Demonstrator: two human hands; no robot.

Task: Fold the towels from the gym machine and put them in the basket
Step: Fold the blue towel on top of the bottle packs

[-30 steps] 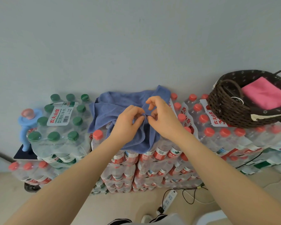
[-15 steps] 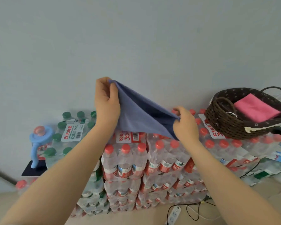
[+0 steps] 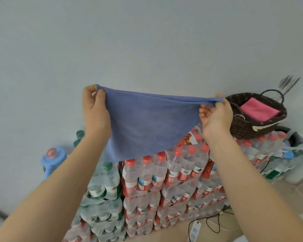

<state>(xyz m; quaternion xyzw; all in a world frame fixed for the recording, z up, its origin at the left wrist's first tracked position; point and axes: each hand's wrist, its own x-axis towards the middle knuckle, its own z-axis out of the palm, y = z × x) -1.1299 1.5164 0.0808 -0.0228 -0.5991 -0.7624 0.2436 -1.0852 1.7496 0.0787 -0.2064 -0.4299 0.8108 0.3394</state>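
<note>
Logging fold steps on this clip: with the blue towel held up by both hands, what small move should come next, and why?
Probably bring the two hands together to halve it. The left hand and right hand each pinch a top corner of the blue towel, which hangs spread and unfolded; the basket holds only a folded pink towel.
</note>
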